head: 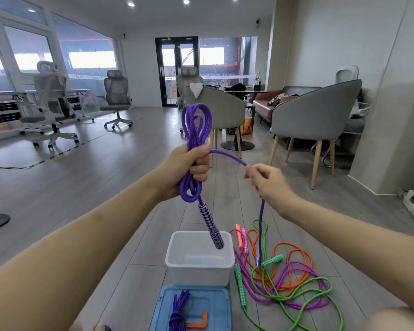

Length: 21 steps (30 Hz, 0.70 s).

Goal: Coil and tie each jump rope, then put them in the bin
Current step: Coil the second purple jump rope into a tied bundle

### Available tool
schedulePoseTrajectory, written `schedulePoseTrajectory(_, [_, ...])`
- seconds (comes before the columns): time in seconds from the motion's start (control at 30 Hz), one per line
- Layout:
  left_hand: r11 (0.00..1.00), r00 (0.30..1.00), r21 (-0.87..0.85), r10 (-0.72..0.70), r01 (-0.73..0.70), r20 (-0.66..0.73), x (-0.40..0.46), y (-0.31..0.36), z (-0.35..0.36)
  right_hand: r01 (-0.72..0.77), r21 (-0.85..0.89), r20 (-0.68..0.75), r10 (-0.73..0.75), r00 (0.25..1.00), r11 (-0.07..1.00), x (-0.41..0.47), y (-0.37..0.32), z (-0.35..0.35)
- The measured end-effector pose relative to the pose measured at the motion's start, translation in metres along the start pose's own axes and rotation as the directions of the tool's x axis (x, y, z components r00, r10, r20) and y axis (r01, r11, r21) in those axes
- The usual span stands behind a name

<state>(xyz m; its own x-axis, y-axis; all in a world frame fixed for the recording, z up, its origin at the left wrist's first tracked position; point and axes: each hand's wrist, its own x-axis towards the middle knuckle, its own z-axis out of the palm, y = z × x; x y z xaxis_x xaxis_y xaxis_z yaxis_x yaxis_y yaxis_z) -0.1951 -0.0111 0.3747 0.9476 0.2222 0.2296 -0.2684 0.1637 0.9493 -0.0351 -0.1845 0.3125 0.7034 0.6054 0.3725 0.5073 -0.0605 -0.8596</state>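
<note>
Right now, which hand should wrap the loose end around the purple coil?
Right. The left hand is clamped around the purple coil, while the right hand already pinches the free strand running off it.

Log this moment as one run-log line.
left hand: grips coiled purple rope | right hand: pinches its free end | bin: empty | floor ropes: loose

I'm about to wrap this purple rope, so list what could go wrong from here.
1. The loose tail of the purple braided jump rope drops from the right hand into the tangled orange, green and magenta ropes on the floor, so it may snag.
2. The left hand holds several loops in one fist; wrapping could let them slip.
</note>
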Motion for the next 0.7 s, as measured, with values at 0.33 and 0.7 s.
schedulePoseTrajectory(0.33, [0.994, 0.995, -0.086, 0.057, -0.065, -0.087, 0.0, 0.001, -0.007, 0.042, 0.213, -0.068, -0.028, 0.997, 0.976, -0.002, -0.037, 0.001])
schedulePoseTrajectory(0.7, [0.935, 0.989, 0.324, -0.148, 0.144, -0.013, -0.003, -0.034, -0.004, 0.024, 0.159, -0.159, 0.002, 0.987, 0.987, 0.004, -0.034, -0.002])
